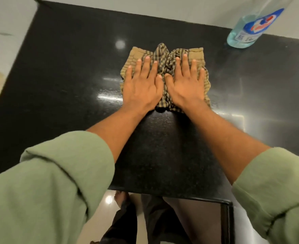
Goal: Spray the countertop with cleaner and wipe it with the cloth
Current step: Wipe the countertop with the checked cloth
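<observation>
Green sleeves nearest; left hand and right hand press flat, fingers straight, on checked cloth mid-desk; cleaner bottle at far right edge.

cleaner bottle: top cut off by upper frame edge, label text blurred, unreadable | cloth: middle covered by left hand and right hand | countertop: right end cut off by frame edge | sleeves: motion-blurred, cropped at bottom
</observation>
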The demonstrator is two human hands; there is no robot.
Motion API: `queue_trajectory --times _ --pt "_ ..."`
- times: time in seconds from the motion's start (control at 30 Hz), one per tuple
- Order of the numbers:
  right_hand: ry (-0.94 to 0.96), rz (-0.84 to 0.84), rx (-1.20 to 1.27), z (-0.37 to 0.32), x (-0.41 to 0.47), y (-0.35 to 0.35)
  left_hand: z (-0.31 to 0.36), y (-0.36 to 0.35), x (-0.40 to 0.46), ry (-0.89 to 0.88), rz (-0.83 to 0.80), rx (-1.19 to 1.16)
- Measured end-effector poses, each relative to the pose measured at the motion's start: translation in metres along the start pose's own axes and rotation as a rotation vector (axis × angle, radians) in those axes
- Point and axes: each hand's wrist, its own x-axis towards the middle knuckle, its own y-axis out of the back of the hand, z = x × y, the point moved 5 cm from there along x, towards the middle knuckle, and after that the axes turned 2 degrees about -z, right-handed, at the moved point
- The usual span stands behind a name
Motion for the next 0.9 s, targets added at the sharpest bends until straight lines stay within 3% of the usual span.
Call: queue_trajectory --times 0.2,0.3,0.4,0.63,0.9 --pt "0.312 -0.05 -0.023 -0.138 -0.008 -0.024 -0.129 0.019 -0.055 0.243 0.001 0.05" --pt "0.46 -0.077 -0.036 -0.168 -0.038 -0.036 -0.144 0.018 -0.102 0.307 -0.004 0.064" --pt "0.532 -0.08 -0.006 -0.149 -0.075 -0.042 -0.12 0.009 -0.134 0.275 -0.025 0.078" --pt "0.392 -0.054 -0.033 -0.063 -0.087 -0.031 -0.057 -0.003 -0.103 0.031 -0.072 0.145" --pt "0.279 -0.04 0.017 -0.069 -0.005 -0.02 -0.062 0.004 -0.029 0.063 0.004 0.112"
